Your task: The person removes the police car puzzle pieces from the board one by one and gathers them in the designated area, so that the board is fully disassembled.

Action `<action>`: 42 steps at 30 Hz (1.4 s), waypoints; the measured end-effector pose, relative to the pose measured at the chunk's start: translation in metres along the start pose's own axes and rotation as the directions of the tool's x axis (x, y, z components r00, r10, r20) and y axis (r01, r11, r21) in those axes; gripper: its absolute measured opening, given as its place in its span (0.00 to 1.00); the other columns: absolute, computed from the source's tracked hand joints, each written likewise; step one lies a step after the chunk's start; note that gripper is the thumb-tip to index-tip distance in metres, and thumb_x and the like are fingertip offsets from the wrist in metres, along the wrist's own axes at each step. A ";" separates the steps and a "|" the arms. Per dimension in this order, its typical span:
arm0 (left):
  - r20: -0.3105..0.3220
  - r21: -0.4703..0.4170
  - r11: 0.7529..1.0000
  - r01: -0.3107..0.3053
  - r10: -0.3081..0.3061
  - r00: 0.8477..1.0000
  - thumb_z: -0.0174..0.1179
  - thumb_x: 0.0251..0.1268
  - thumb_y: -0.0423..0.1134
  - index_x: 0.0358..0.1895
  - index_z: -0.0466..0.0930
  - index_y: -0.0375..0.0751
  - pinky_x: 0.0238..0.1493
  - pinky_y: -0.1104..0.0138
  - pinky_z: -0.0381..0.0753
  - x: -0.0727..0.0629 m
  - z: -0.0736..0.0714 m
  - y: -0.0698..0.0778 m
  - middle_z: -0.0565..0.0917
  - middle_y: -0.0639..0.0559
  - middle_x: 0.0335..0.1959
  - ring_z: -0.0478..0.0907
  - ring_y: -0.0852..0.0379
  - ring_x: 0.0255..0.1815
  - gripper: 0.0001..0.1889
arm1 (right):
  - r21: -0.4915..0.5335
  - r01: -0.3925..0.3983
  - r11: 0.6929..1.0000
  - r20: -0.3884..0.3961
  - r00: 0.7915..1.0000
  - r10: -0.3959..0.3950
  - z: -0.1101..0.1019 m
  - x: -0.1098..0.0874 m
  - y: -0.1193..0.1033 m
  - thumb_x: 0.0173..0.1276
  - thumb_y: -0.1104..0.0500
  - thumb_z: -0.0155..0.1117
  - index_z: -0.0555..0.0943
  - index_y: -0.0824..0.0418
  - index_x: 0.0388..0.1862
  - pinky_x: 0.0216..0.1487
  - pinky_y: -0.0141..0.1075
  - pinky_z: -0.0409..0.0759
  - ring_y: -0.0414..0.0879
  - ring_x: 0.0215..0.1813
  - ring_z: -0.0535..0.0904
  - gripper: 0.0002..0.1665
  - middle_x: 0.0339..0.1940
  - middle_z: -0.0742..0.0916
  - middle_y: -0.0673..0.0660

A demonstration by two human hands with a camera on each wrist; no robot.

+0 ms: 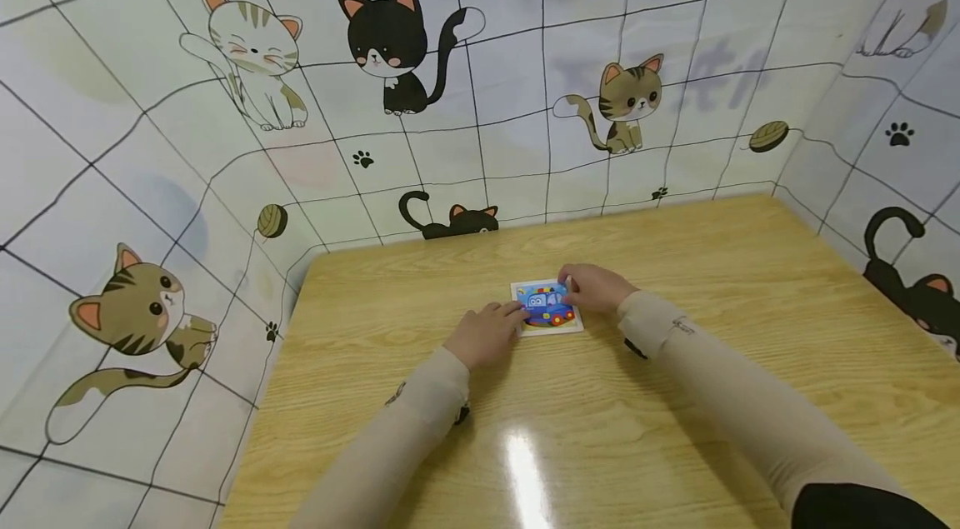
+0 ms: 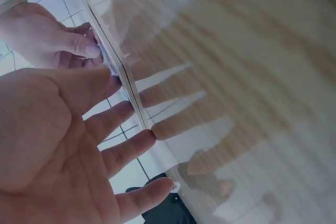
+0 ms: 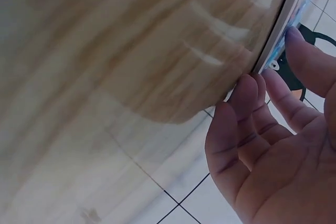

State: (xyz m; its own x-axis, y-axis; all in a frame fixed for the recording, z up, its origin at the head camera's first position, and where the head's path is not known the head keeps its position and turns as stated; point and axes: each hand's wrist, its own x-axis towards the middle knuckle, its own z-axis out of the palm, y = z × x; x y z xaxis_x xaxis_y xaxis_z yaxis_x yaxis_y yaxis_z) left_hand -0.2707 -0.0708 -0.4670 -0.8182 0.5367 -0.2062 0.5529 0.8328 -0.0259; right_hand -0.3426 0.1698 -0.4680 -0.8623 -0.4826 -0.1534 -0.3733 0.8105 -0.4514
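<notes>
A small picture board (image 1: 551, 312) with a white border and a blue cartoon car lies flat on the wooden table. My left hand (image 1: 487, 333) is at its left side, thumb over the picture. In the left wrist view the fingers (image 2: 118, 158) of that hand reach out fairly straight, two tips touching the board's edge (image 2: 128, 82). At the upper right corner, my right hand (image 1: 597, 287) grips the board, with the thumb (image 3: 312, 61) on the picture face and curled fingers (image 3: 247, 103) against the edge. Part of that corner is hidden behind the hand.
The light wood table (image 1: 675, 262) extends around the board, with a bright glare streak near the front. A cloth backdrop (image 1: 510, 96) printed with cats and grid lines rises behind the table and along both sides.
</notes>
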 end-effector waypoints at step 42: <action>0.065 0.031 0.998 0.048 -0.050 0.997 0.50 0.76 0.40 0.83 0.50 0.65 0.60 0.47 0.76 0.011 0.002 0.008 0.58 0.54 0.77 0.60 0.49 0.72 0.36 | 0.054 -0.013 0.998 0.032 0.999 0.011 0.000 0.022 0.001 0.70 0.64 0.69 0.71 0.67 0.45 0.52 0.48 0.75 0.52 0.44 0.73 0.15 0.42 0.76 0.60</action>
State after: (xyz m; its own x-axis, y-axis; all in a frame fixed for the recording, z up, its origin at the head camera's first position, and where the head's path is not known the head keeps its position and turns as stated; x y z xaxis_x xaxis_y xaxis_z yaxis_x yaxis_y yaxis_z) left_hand -0.2755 -0.0585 -0.4711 -0.8328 0.4843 -0.2681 0.5174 0.8532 -0.0663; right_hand -0.3618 0.1599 -0.4722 -0.8549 -0.4842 -0.1865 -0.3432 0.7973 -0.4965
